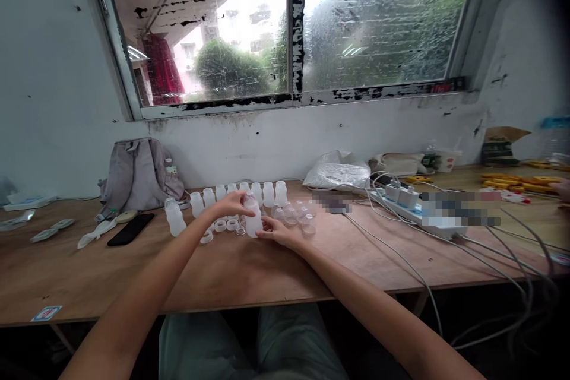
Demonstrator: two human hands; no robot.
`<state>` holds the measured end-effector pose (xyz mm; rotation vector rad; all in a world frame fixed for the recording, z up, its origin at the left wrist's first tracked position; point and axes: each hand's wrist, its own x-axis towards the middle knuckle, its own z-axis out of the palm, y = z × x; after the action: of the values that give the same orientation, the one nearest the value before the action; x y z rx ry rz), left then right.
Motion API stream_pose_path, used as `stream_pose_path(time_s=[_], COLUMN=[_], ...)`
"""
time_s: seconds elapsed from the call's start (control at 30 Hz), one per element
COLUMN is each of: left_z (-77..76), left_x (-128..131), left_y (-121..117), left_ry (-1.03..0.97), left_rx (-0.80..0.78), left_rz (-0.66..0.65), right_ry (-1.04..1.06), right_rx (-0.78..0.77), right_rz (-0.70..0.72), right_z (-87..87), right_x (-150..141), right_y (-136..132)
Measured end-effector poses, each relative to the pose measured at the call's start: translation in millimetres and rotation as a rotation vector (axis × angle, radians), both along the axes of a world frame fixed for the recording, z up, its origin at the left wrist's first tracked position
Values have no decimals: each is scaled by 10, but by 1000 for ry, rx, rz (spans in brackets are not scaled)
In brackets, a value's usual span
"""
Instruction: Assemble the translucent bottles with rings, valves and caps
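Note:
A frosted white bottle (253, 222), like a baby bottle, stands upright between my hands above the wooden table. My left hand (229, 206) has its fingers closed around the bottle's upper part. Low on the same bottle, my right hand (279, 232) grips its right side. Behind it runs a row of similar bottles (268, 194), and one more bottle (175, 218) with a clear top stands off to the left. Several ring collars (206, 237) lie left of the held bottle. Clear domed caps (308, 224) are grouped right of it.
On the left are a black phone (130, 230), a white spoon-like piece (95, 233) and a grey backpack (141, 172). A white power strip (439, 224) with trailing cables (396, 247) occupies the right. A plastic bag (338, 171) lies by the wall. Someone's hand (563, 189) shows at far right.

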<state>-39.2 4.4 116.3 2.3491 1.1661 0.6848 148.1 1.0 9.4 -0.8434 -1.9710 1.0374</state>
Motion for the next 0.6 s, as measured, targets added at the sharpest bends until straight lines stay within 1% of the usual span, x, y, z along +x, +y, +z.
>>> stream_pose_path(time_s=[0.07, 0.17, 0.23, 0.27, 0.33, 0.37, 0.47, 0.53, 0.6], left_z=[198, 474, 563, 569, 507, 449, 229, 92, -12], left_x=[-155, -523, -797, -925, -1138, -1220, -1379, -1434, -1468], left_y=[42, 121, 176, 201, 240, 254, 279, 288, 299], left_ry=[7, 70, 208, 277, 418, 447, 482, 498, 517], left_rx=[55, 147, 229, 244, 253, 248, 218, 199, 189], left_rz=[76, 257, 454, 542, 710, 759, 851, 892, 923], right_ry=[38, 7, -29, -40, -52, -54, -56, -57, -63], right_rx=[-38, -53, -44, -38, -25, -16, 13, 26, 25], right_rz=[-20, -35, -35, -36, -37, -37, -33, -35, -33], right_z=[13, 24, 16, 7, -22, -39, -83, -94, -85], right_x=[-4, -14, -20, -23, -25, -24, -18, -13, -10], right_y=[-10, -25, -27, -23, -5, 8, 46, 57, 50])
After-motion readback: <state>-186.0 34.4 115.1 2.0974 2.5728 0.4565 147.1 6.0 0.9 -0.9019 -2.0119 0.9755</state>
